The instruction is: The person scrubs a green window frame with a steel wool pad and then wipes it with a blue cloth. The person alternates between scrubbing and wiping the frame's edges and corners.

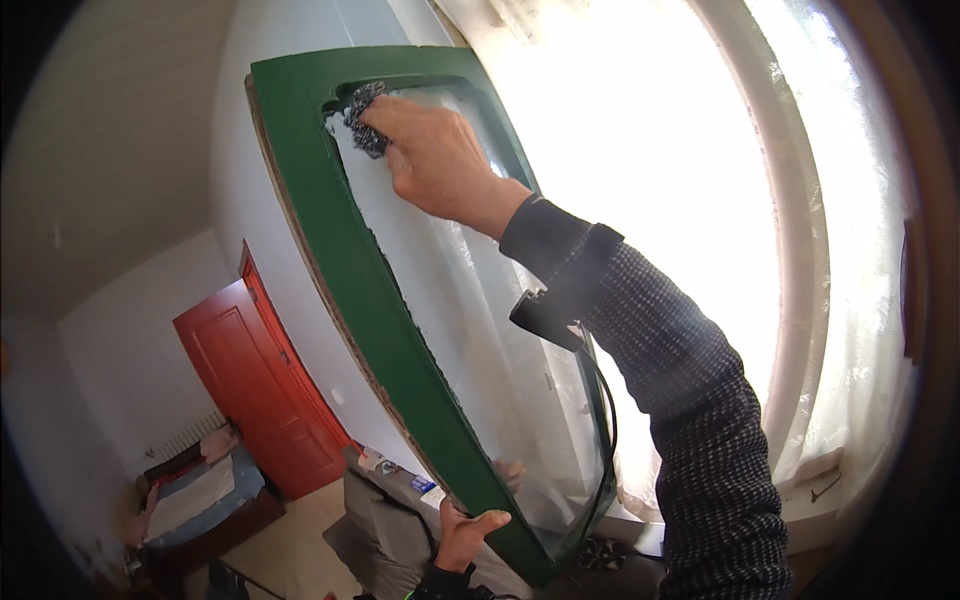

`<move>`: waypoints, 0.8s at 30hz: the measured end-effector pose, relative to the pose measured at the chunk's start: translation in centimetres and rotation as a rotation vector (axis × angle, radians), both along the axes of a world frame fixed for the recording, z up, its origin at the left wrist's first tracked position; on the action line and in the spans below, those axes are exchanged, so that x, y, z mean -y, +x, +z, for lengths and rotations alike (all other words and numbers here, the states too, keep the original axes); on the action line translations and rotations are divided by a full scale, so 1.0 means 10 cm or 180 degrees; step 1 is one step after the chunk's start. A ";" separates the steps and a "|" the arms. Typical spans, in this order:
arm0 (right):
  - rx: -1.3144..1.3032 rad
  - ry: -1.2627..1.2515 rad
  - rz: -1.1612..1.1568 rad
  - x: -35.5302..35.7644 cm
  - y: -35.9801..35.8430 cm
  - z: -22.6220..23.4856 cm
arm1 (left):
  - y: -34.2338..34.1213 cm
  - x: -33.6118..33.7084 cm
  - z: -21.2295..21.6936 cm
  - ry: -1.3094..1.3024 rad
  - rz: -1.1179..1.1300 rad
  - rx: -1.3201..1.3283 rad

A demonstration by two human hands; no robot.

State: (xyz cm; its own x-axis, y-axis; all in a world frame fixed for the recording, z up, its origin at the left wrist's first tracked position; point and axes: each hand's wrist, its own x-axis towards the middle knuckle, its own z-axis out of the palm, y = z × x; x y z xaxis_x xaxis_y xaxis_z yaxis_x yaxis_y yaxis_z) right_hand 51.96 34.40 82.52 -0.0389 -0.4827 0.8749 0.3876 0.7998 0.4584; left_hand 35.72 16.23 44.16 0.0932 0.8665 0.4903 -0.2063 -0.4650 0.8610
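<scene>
A large panel with a green frame (350,240) and a glass pane (490,370) stands tilted in front of me. My right hand (440,160) is closed on a crumpled dark grey wad (368,120) and presses it into the pane's upper left corner, against the frame. Whether the wad is paper, cloth or mesh cannot be made out. Low down, my left hand (462,535) grips the frame's left edge, thumb on the front face and some fingers hidden. Along the glass border runs a ragged dark edge.
Behind the panel hang bright white curtains (800,250). A black cable (609,430) runs along the panel's right side. At the lower left are a red door (262,390) and a low piece of furniture with cloths (200,500). A grey covered object (375,530) stands behind my left hand.
</scene>
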 end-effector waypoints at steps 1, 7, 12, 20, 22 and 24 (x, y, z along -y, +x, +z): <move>-0.0163 -0.0202 -0.0121 -0.01 0.05 -0.01 | 0.00 0.00 0.00 0.0049 -0.0046 -0.0016; -0.0868 -0.1215 -0.0221 -0.12 0.50 0.06 | -0.04 -0.03 -0.05 0.0044 -0.0003 -0.0009; -0.0438 -0.0294 0.0199 -0.05 0.18 0.02 | -0.05 -0.03 -0.07 -0.0021 0.0035 0.0018; -0.0801 -0.1080 -0.0256 -0.11 0.45 0.08 | 0.00 0.03 -0.06 0.0016 0.0016 -0.0054; -0.0819 -0.1194 -0.0243 -0.06 0.33 0.05 | 0.02 0.04 -0.06 0.0114 -0.0063 -0.0070; -0.0601 -0.0589 0.0089 0.05 -0.02 -0.02 | 0.01 0.05 -0.04 0.0051 -0.0030 -0.0028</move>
State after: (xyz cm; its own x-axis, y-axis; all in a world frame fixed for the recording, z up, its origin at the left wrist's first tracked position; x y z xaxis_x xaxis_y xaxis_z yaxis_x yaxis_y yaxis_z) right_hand 51.75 33.88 82.31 0.1446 -0.3124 0.9389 0.4289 0.8749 0.2250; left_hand 35.84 15.71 43.77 0.1057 0.8577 0.5032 -0.2031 -0.4768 0.8553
